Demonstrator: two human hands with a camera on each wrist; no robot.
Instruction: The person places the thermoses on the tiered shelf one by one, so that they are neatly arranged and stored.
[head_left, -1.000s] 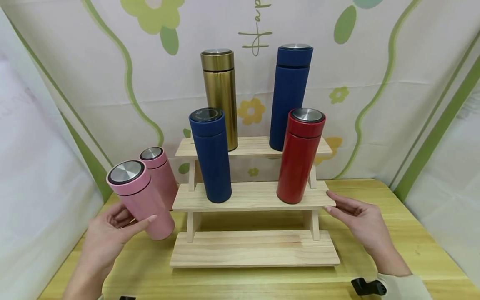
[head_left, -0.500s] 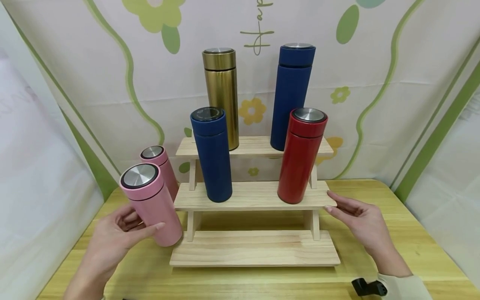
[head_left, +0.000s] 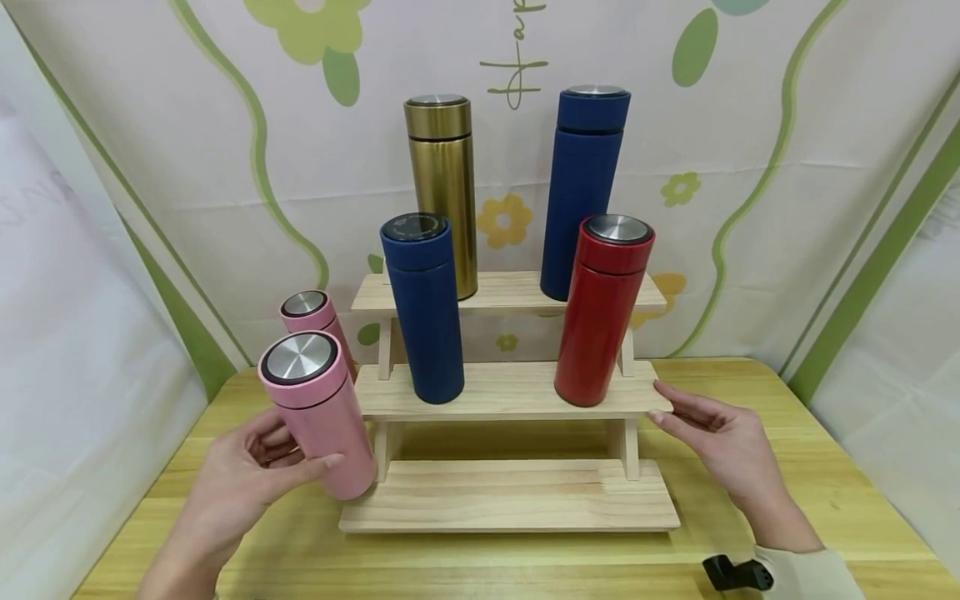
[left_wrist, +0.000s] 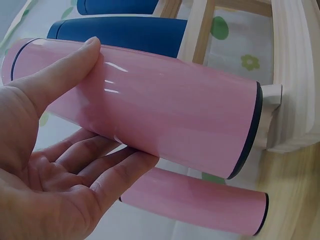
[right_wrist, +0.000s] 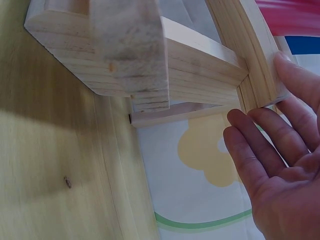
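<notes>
My left hand (head_left: 247, 475) grips a pink thermos (head_left: 326, 425) round its lower half, thumb in front and fingers behind. The thermos leans slightly, its silver lid (head_left: 300, 357) up, and its base overlaps the left end of the bottom shelf (head_left: 510, 497) in the head view. The left wrist view has the thermos's dark-rimmed base close to the wooden display stand (left_wrist: 297, 75). At the opposite end, my right hand (head_left: 716, 433) pinches the middle shelf's right edge (right_wrist: 272, 95) between thumb and fingers. A second pink thermos (left_wrist: 200, 200) stands behind the held one, partly hidden.
A blue thermos (head_left: 425, 317) and a red one (head_left: 603, 317) stand on the middle shelf. Up on the top shelf are a gold thermos (head_left: 447, 192) and a taller blue one (head_left: 585, 192). The stand sits on a wooden table (head_left: 810, 467) before a flower-printed cloth (head_left: 510, 50).
My left hand has carried the pink thermos right and toward me, from beside the stand to the bottom shelf's left end; it leans less now. The right hand keeps its place.
</notes>
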